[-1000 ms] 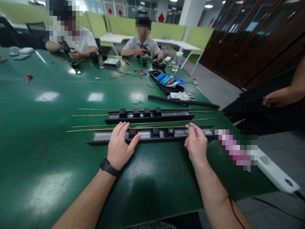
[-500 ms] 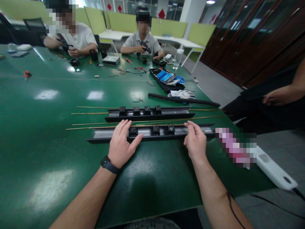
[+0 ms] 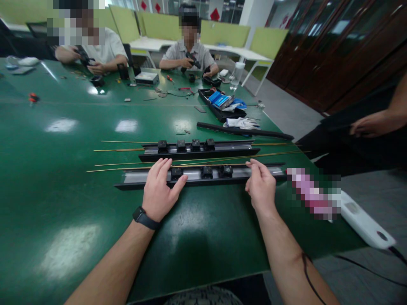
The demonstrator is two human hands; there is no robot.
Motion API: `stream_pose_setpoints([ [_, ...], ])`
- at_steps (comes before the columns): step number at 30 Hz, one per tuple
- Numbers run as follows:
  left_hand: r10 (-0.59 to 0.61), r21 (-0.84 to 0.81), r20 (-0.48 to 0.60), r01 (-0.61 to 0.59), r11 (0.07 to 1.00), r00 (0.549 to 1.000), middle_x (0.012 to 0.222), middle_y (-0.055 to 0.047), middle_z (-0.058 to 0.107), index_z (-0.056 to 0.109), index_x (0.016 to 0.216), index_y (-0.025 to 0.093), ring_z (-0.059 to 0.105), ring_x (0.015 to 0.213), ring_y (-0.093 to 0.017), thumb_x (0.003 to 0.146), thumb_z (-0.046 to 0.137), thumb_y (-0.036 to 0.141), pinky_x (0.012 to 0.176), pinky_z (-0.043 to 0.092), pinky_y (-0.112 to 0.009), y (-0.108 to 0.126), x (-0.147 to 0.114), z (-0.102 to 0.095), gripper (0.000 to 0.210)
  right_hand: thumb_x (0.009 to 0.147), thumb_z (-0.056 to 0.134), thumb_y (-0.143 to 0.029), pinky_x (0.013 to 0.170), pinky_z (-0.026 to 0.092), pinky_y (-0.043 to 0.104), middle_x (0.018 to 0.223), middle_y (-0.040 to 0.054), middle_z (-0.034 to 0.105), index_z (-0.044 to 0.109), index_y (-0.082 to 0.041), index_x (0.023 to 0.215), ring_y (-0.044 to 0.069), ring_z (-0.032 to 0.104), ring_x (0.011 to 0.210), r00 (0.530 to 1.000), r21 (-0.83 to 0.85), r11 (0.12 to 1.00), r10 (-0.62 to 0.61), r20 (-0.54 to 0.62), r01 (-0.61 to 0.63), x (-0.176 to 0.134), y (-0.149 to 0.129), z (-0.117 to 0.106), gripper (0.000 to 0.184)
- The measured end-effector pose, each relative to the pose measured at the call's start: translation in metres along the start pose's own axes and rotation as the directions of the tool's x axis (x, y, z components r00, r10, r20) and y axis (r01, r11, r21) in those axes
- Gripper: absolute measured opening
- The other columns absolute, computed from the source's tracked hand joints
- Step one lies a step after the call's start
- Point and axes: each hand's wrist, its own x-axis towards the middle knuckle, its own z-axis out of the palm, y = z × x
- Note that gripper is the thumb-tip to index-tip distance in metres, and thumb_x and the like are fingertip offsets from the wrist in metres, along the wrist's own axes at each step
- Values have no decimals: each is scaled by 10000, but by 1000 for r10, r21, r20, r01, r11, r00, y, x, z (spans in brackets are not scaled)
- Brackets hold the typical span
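- A person works with both bare hands at a green table (image 3: 79,199), leaning over the near rail (image 3: 136,176), a black-edged channel that lies lengthwise across the view.
- The left hand (image 3: 159,186), a watch (image 3: 145,218) at its wrist, spreads over the left part of that rail, fingers extended and thumb apart; whether its fingertips press on anything cannot be told.
- The right hand (image 3: 262,186) curls, thumb and forefinger together, appearing to pinch a thin brass rod (image 3: 197,165) above the rail's rear edge; the fingertips partly hide the contact.
- Three black blocks (image 3: 207,171) sit in the near rail, the leftmost beside the left thumb.
- Just beyond, the far rail (image 3: 190,156) carries four similar blocks (image 3: 181,146); more rods reach past both its ends.
- The step in hand looks like lining up the rod along the near rail. The next move seems to call for a light, level pinch and a steadying left hand, since so slender a rod would probably bend or roll.
- Farther back lie gloves (image 3: 243,123) and a black strip (image 3: 267,132); two co-workers sit across the table, while a third person's hand (image 3: 370,125) shows at right.
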Motion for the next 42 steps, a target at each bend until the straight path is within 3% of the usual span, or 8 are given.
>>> stream_pose_setpoints([
  [16, -1, -61, 34, 3, 998, 999, 1463, -175, 615, 546, 1439, 160, 514, 1453, -319, 955, 641, 517, 1219, 430, -535, 4, 0, -1, 609, 957, 584, -550, 346, 365, 215, 1317, 133, 722, 697, -203, 1307, 33, 494, 392, 1000, -15, 1000, -1, 2, 1, 0, -1, 0, 506],
  [27, -28, -8, -16, 28, 1000, 999, 1453, -190, 606, 579, 1404, 159, 512, 1440, -339, 939, 660, 531, 1209, 420, -553, 1, -1, 1, 601, 944, 585, -567, 335, 342, 217, 1315, 152, 723, 694, -179, 1303, 34, 483, 383, 1000, -5, 1000, 14, -10, -14, -1, -2, 0, 539],
  [42, 0, -16, 3, 0, 1000, 1000, 1422, -192, 633, 573, 1403, 129, 534, 1424, -326, 947, 654, 520, 1212, 430, -523, 4, -1, -1, 606, 950, 584, -550, 337, 355, 223, 1310, 142, 726, 694, -193, 1310, 38, 493, 384, 1000, -19, 1000, 6, -7, -6, -1, -3, 0, 519],
])
